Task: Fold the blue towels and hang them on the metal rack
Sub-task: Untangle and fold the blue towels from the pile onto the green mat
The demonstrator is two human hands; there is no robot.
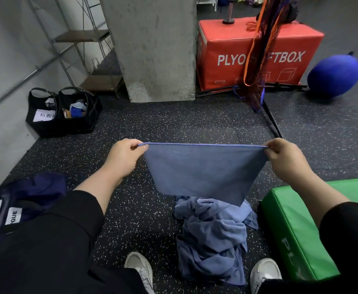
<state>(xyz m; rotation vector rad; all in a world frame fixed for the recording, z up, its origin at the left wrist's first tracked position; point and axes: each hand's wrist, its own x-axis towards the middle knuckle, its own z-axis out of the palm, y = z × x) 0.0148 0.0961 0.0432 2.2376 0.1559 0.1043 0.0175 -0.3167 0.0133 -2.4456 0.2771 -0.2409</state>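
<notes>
Towel pile [213, 240] top behind held towel [203, 170]

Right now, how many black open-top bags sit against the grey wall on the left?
2, touching side by side on the speckled floor: the left black bag with a white paper label, and the right black bag holding blue items. None seem hidden.

Towel [203, 172] between hands, above towel pile [213, 240].

Even, soft indoor light with weak shadows – the picture is sharp in the centre, with wide-angle bending at the edges.
</notes>
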